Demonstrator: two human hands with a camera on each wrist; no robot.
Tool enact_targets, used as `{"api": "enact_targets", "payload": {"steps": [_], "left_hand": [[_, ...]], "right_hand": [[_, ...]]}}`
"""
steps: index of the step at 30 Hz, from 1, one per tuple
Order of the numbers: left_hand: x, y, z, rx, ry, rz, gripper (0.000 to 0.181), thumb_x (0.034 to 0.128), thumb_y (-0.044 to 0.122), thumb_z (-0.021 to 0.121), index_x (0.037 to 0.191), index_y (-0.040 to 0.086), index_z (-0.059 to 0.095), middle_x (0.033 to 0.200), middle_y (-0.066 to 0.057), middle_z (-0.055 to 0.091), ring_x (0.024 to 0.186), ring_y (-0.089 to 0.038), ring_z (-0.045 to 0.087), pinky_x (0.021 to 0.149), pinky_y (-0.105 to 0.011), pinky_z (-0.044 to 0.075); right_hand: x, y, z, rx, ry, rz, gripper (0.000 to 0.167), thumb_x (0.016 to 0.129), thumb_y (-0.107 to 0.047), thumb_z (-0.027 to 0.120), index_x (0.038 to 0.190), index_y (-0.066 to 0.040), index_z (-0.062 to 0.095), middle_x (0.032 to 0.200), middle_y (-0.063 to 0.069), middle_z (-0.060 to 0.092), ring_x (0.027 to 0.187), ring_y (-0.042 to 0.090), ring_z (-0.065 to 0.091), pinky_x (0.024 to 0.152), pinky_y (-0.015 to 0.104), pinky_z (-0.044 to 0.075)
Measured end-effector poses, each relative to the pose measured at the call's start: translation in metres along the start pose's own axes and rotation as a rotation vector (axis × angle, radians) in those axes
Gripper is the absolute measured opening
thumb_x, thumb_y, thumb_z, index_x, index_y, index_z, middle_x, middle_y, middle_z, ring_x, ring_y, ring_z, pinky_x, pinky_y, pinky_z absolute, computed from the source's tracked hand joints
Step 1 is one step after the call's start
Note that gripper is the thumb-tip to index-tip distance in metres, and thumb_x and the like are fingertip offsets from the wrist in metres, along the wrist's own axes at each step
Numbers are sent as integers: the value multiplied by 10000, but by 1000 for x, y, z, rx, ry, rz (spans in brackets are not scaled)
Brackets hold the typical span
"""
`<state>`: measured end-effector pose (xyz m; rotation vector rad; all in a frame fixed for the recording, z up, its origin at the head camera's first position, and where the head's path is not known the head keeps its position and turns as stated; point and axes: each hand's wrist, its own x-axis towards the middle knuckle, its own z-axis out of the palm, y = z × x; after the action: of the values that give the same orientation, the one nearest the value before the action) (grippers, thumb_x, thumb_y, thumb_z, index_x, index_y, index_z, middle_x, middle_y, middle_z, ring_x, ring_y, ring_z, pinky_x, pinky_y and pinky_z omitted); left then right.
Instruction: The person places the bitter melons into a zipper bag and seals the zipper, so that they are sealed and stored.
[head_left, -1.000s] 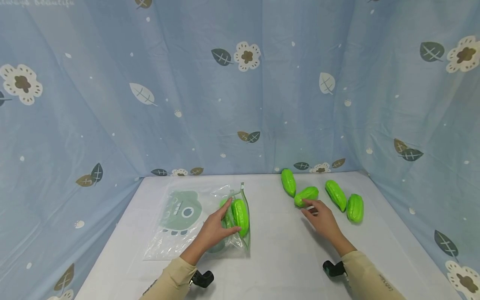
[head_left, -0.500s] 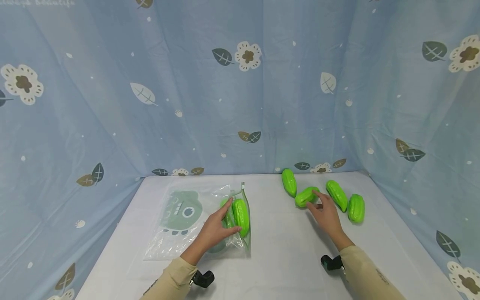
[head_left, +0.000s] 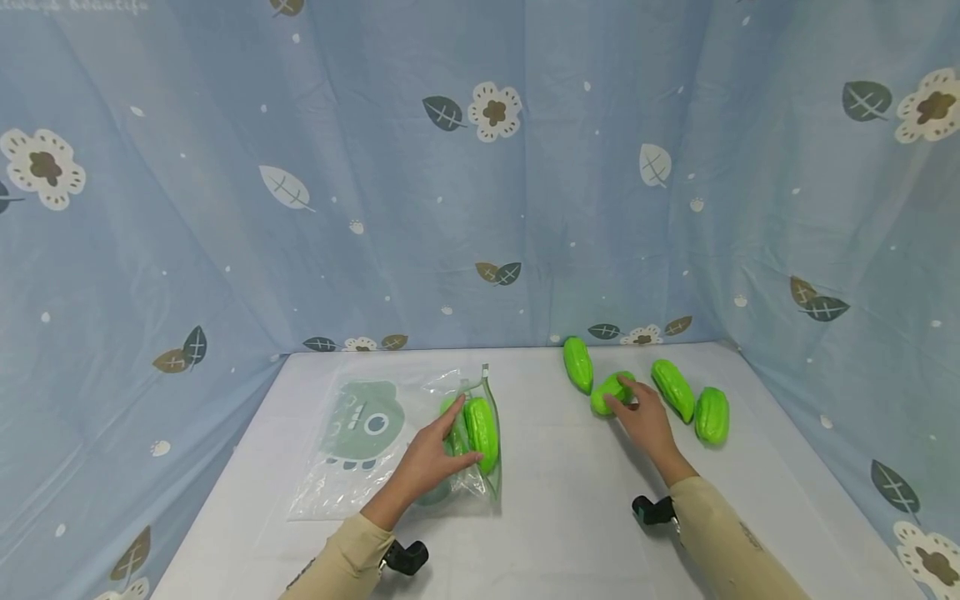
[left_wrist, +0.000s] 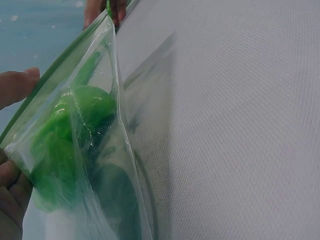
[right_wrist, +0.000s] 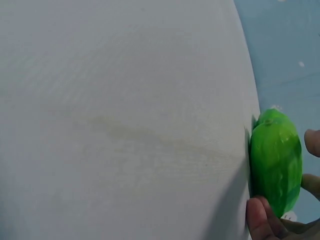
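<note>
A clear zip bag (head_left: 315,492) with a green dinosaur print lies on the left of the white table, its green-edged mouth facing right. Green bitter melons (head_left: 482,435) sit just inside that mouth. My left hand (head_left: 431,458) touches the bag at the mouth, thumb and forefinger spread apart; the left wrist view shows its fingertips (left_wrist: 22,85) at the bag's edge. On the right, my right hand (head_left: 647,427) grips another bitter melon (head_left: 603,398) with thumb and fingers around it. The right wrist view shows this lumpy melon (right_wrist: 276,160) close to the table, partly behind the fingers.
One bitter melon (head_left: 577,365) lies behind the gripped one. Two more, a slanted melon (head_left: 672,390) and an upright-lying melon (head_left: 712,416), rest to its right. A blue patterned curtain (head_left: 390,208) surrounds the table (head_left: 540,500) at the back and sides.
My right hand has shifted over the middle bitter melon and its thumb and fingers have closed around it. My left hand and the bag stay in place.
</note>
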<state>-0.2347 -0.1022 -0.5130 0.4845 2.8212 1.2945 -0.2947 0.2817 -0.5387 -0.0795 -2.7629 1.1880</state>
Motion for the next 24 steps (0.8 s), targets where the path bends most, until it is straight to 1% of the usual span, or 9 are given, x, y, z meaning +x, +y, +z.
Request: {"api": "enact_targets", "payload": {"steps": [4,12,17,20,24], "left_hand": [[0,0,0,-3,0,0,991,822,371,860,1616,148,309,1565,-185,424,1305,-433,542,1068,-536,465],[1,0,1,-5,8,1,989,822,377,859,1615,149,312,1563,-183,428,1299,-431,548,1064,-536,470],[1,1,1,-6,9,-2,989,819,372,862,1614,152,316,1565,-181,427,1302,-431,546,1066,-535,468],[1,1,1,-9,8,-7,990,819,367,863,1615,153,314,1568,-178,422,1304,-431,543,1068,-535,466],[0,2,1,-10,6,-10,989,822,367,861,1616,156,310,1567,-181,423,1301,-433,546,1066,-537,467]], "right_hand": [[3,-1,3,2,4,10,641,1028,-359,618,1513,18,434,1519,317,381,1145,421,597,933,512,534],[4,-5,3,3,7,10,621,993,-312,672,1481,18,474,1472,307,436,1063,366,607,812,415,543],[3,-5,2,9,-17,18,627,987,-320,672,1480,13,475,1442,311,454,1039,367,601,730,346,541],[3,-4,2,17,-37,26,630,985,-332,670,1484,-2,474,1437,303,456,1036,358,598,716,326,536],[1,-4,2,32,-59,30,628,980,-329,677,1491,-27,475,1448,285,454,1048,345,603,733,326,537]]}}
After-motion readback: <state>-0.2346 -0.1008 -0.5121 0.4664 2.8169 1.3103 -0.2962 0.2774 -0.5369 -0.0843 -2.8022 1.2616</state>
